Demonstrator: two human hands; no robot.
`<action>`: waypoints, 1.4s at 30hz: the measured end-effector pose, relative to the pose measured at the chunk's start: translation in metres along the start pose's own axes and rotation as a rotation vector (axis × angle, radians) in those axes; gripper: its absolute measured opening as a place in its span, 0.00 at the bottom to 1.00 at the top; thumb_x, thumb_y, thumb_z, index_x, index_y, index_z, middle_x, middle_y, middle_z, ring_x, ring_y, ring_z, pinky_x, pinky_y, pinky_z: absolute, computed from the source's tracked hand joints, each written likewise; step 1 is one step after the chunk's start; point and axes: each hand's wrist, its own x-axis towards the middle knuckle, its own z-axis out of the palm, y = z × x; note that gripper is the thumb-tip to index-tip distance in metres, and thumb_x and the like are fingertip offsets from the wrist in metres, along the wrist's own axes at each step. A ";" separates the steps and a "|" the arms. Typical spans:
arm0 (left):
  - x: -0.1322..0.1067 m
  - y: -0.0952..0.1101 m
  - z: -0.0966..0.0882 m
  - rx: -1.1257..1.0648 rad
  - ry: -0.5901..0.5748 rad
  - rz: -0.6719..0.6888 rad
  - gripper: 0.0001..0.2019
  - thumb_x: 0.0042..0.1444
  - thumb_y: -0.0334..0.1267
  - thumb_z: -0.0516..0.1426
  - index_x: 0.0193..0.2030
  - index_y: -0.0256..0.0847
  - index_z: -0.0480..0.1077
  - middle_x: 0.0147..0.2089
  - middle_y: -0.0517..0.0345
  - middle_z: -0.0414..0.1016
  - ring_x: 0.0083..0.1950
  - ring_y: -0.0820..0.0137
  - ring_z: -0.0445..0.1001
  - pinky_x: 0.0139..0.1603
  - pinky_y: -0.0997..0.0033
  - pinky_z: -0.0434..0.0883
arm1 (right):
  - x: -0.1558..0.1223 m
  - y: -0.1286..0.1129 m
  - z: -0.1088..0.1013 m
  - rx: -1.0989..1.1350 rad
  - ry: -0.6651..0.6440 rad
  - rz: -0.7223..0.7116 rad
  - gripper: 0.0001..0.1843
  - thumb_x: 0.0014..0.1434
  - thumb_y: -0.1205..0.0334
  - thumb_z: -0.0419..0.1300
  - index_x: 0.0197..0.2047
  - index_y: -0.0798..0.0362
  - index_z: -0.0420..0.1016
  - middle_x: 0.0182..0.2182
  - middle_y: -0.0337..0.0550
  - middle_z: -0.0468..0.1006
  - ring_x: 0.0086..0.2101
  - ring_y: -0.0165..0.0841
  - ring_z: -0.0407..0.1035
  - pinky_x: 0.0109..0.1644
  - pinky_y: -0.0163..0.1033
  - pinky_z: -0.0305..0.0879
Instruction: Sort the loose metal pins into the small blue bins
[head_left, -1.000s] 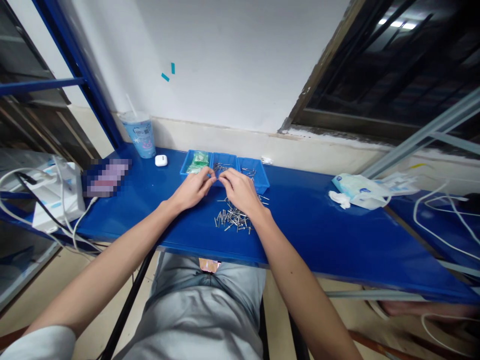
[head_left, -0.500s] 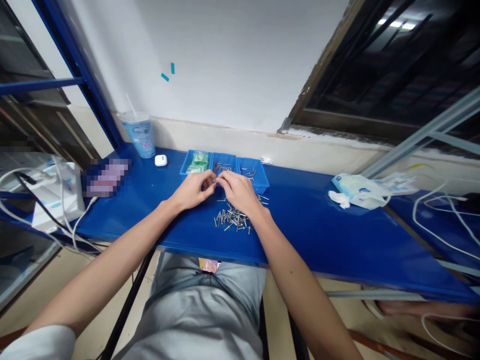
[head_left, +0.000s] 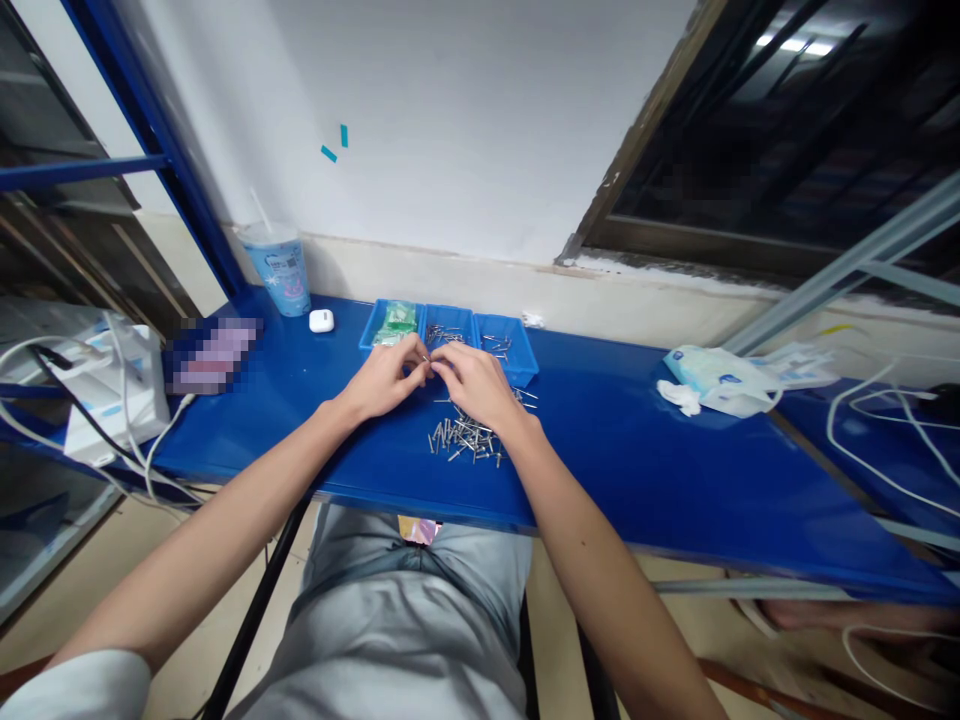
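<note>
My left hand (head_left: 388, 378) and my right hand (head_left: 474, 380) meet fingertip to fingertip just in front of the bins. Both are pinched closed around a small metal rivet (head_left: 426, 358), mostly covered by the fingers. Below my right hand lies a loose pile of shiny blind rivets (head_left: 466, 438) on the blue table (head_left: 600, 440). Beyond the hands stand three joined blue bins. Green-and-clear packets (head_left: 397, 322) fill the left bin (head_left: 369, 325). Thin metal pieces lie in the middle bin (head_left: 450, 313), and a few more in the right bin (head_left: 527, 362).
A blue cup with a straw (head_left: 279, 270) and a white earbud case (head_left: 322, 321) stand at the back left. A white power strip (head_left: 120, 400) with cables and a blurred phone-like item (head_left: 217, 355) sit far left. Tissue packs (head_left: 724, 380) lie at the right.
The fingers of both hands have shifted slightly, and a bit of metal now shows between the fingertips. The pile, bins and other items stay where they were.
</note>
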 end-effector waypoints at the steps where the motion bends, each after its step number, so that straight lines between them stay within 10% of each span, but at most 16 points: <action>1: 0.000 0.000 0.000 -0.001 -0.004 -0.007 0.05 0.68 0.39 0.55 0.42 0.41 0.66 0.35 0.58 0.80 0.33 0.71 0.80 0.35 0.73 0.74 | 0.000 0.000 0.000 0.003 0.005 0.000 0.09 0.72 0.64 0.54 0.45 0.48 0.77 0.44 0.43 0.82 0.42 0.37 0.75 0.45 0.41 0.65; 42: 0.003 0.001 -0.003 0.157 -0.026 -0.032 0.13 0.67 0.38 0.51 0.34 0.39 0.73 0.28 0.61 0.79 0.27 0.72 0.74 0.35 0.71 0.67 | 0.000 -0.004 -0.006 0.022 0.036 0.053 0.07 0.73 0.60 0.54 0.46 0.49 0.73 0.42 0.43 0.80 0.39 0.36 0.72 0.42 0.40 0.61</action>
